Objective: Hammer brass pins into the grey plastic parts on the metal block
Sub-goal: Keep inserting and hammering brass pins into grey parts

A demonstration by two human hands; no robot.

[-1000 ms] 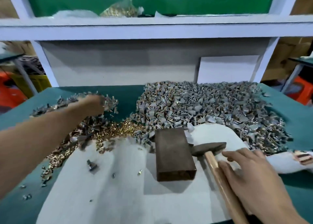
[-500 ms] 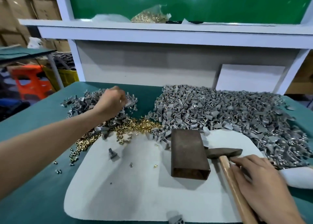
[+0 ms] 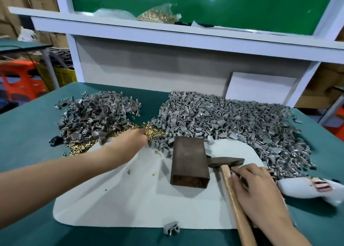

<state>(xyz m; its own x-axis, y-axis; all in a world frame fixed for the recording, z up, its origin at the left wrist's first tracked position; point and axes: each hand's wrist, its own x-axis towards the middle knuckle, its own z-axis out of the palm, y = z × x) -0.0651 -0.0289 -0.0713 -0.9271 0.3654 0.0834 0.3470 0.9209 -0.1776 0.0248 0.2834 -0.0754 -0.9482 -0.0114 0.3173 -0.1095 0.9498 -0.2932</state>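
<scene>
Brass pins [image 3: 154,131]: loose heap between the grey plastic parts [image 3: 232,122] piles, behind the bare metal block [image 3: 188,162].
Your left hand [image 3: 130,141]: fingertips in the heap, grip cannot be told; pinch a single pin.
Your right hand [image 3: 256,190]: resting flat on the hammer [image 3: 227,161], not gripping.

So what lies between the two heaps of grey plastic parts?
In the head view, a heap of brass pins fills the near end of the gap, where the left hand touches it; farther back, mostly bare green table cover.
</scene>
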